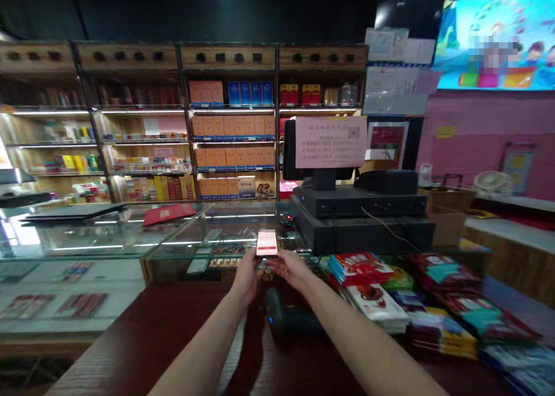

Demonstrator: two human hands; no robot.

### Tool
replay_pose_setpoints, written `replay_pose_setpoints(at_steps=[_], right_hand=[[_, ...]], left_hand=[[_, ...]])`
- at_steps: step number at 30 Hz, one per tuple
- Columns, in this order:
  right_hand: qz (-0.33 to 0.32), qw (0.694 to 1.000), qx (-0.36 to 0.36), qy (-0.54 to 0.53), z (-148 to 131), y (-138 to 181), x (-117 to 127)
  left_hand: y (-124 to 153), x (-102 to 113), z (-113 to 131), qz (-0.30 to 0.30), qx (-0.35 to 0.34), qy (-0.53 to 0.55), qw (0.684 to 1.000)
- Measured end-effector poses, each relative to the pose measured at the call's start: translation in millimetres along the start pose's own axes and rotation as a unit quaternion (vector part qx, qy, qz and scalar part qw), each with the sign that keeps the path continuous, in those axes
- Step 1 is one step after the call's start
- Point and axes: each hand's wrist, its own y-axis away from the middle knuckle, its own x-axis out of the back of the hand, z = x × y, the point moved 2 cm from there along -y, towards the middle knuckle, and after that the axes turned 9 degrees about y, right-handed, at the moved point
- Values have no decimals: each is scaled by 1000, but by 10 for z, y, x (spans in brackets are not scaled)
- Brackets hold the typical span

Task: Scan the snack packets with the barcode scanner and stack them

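A smartphone (266, 241) with a lit white and pink screen is held out over the counter, close to the glass display case. My left hand (247, 273) grips its lower left side. At the lower right corner, my right hand (292, 269) also closes on the phone, its fingers partly tucked underneath. A black barcode scanner (281, 316) with a small blue light lies on the dark wooden counter (195, 332) below my hands, partly covered by my right forearm.
A black register (364, 231) carries a screen with a pink printed sheet (332, 143). Snack packets (442, 329) and boxes (359, 269) are piled at the right. A glass display case (182, 243) runs ahead, with a red folder (169, 213) on top. Stocked shelves (234, 139) line the back wall.
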Motion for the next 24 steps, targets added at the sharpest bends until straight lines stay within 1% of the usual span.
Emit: replay_pose_setpoints(at_steps=[5, 9, 13, 19, 24], right_hand=[[3, 1000, -11, 13, -7, -60, 54], [7, 999, -16, 30, -12, -153, 37], [18, 999, -10, 43, -25, -194, 2], [52, 997, 4, 52, -14, -194, -23], [67, 995, 11, 68, 25, -185, -11]], left_hand=[[-44, -13, -35, 10, -3, 11, 1000], [-92, 8, -16, 12, -2, 22, 1000], [-72, -12, 25, 14, 7, 46, 999], [-1, -65, 57, 60, 3, 90, 994], [22, -55, 40, 91, -2, 106, 990]])
